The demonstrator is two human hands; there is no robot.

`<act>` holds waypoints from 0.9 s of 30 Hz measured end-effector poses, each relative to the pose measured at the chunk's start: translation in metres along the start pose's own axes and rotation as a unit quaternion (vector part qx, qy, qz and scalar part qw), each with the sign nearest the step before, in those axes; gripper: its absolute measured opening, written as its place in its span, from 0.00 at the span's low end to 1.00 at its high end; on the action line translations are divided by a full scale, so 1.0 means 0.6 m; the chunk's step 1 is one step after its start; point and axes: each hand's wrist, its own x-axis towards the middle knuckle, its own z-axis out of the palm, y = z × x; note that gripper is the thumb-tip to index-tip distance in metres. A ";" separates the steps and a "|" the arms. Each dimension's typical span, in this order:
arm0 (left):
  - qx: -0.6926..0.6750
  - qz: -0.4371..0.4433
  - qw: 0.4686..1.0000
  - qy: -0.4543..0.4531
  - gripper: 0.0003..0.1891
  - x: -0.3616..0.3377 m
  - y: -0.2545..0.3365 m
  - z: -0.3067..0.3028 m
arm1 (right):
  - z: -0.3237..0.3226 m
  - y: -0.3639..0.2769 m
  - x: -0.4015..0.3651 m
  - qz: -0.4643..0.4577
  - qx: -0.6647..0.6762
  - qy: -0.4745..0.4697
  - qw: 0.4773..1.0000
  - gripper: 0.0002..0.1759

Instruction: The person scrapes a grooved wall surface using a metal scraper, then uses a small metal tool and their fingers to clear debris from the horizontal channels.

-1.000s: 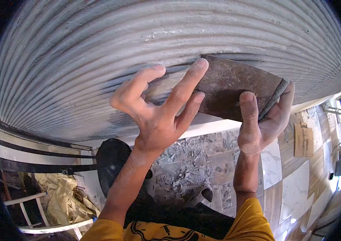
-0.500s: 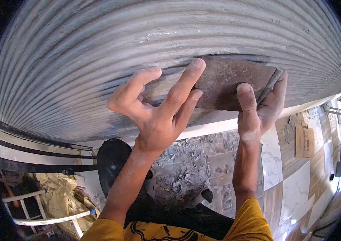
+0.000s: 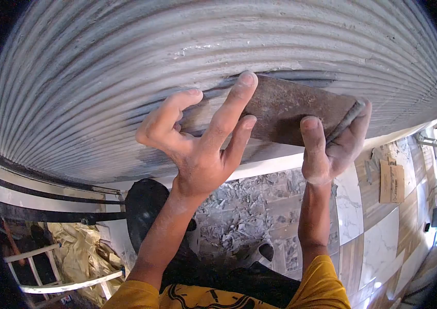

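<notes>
A stiff brown sheet (image 3: pixel 290 105) with a scuffed, speckled face lies against the grey ribbed surface (image 3: pixel 218 31), its right edge curled and grey. My right hand (image 3: pixel 331 147) grips that right end, thumb on the near face and fingers wrapped behind the curled edge. At the sheet's left end, my left hand (image 3: pixel 198 149) has its fingers spread. One long fingertip and the thumb tip overlap the left edge, while another bent finger rests toward the ribs further left. Pale dust coats both hands. The sheet's far face is hidden.
Below, grey scraps (image 3: pixel 239 216) litter the tiled floor near my legs. A flattened cardboard piece (image 3: pixel 392 183) lies to the right. At lower left are a white metal frame (image 3: pixel 69 286) and crumpled tan sheeting (image 3: pixel 87 247). Dark rails (image 3: pixel 48 203) run along the left.
The sheet's right end has tilted and shifted slightly downward with my right hand. My left hand has moved very slightly left, its fingers still spread.
</notes>
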 end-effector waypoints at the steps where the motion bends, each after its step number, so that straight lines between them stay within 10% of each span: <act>1: 0.000 -0.001 1.000 0.001 0.25 0.000 0.000 -0.001 | -0.002 0.001 0.001 -0.001 -0.001 -0.001 1.000 0.25; 27: -0.022 -0.022 0.999 0.012 0.28 -0.006 -0.003 -0.002 | 0.011 -0.012 0.007 -0.034 -0.041 -0.021 0.998 0.18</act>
